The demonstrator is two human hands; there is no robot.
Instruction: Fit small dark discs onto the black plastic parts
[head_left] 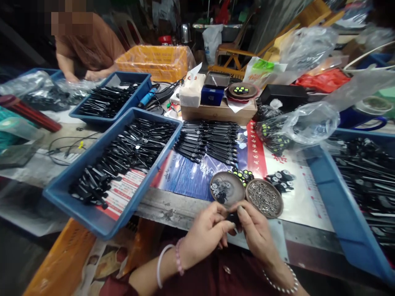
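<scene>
The two hands meet, the left hand [207,225] and right hand [254,231] both pinching one small black piece [233,218] between their fingertips. Two round dishes sit just beyond the hands on the counter [175,209]: one grey-disc dish [237,193] ahead of the left, one dish of metal pins [262,198], too many to count, ahead of the right. Past them lie two small clusters, one black-and-green [243,176], one grey-capped [281,180]. Farther ahead are two stacks of long black parts [221,142]. Two blue bins [148,176] of similar parts stand left of the hands, one blue bin right.
</scene>
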